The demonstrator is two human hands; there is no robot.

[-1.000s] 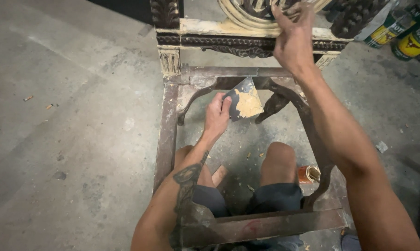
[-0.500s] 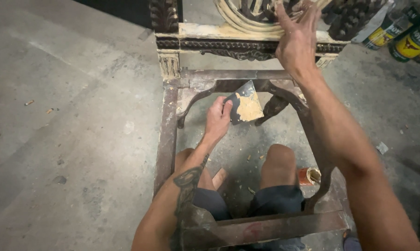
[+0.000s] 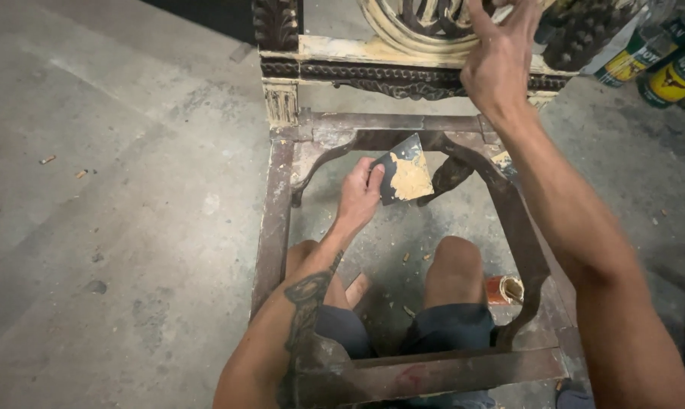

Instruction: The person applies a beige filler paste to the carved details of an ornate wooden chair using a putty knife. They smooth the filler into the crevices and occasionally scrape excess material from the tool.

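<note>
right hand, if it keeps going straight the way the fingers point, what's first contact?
Probably the cream carved wooden chair back: the right hand reaches up at it, fingertips already at or near the scrollwork. Depth is unclear, so actual contact can't be confirmed.

place: furniture workshop | signs: bare concrete floor (image 3: 115, 227); stripped carved chair frame (image 3: 282, 227); paint cans (image 3: 660, 68)

Cans (image 3: 664, 64) stand right of the chair frame (image 3: 276, 227), knees (image 3: 452, 261) inside it.

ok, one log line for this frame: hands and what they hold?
left hand: holds dark scraper with yellowish paste | right hand: on carved chair back | seat frame: open
</note>
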